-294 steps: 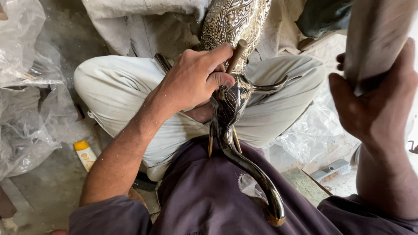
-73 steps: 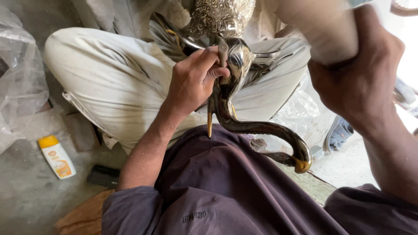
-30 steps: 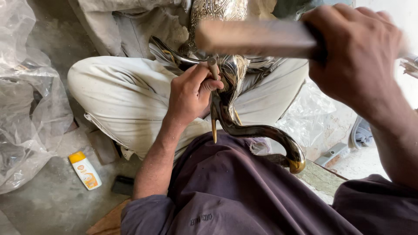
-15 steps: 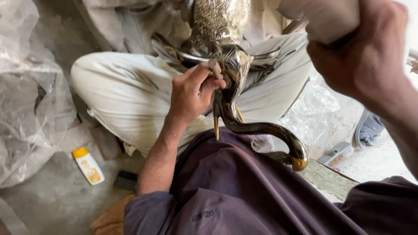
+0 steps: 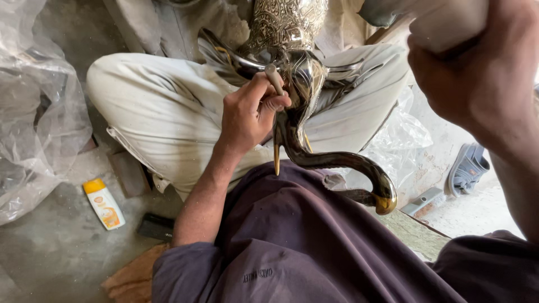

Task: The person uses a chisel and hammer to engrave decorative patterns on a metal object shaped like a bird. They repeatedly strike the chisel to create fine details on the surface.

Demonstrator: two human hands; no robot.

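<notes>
Against the engraved metal vessel (image 5: pixel 289 33) resting on the lap, left hand (image 5: pixel 247 115) pinches a thin punch (image 5: pixel 273 78); right hand (image 5: pixel 483 73), raised, clamps a wooden mallet (image 5: pixel 443 19). Good strikes likely need a steady punch, held square to the metal

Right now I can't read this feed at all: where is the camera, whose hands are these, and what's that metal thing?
The camera sits on a seated person's head, looking down at their lap. The left hand pinches a small punch against an engraved elephant figure; its curved trunk reaches toward the viewer. The right hand grips a pale mallet, raised. On the floor lie a small tube, plastic sheeting and a sandal.
</notes>
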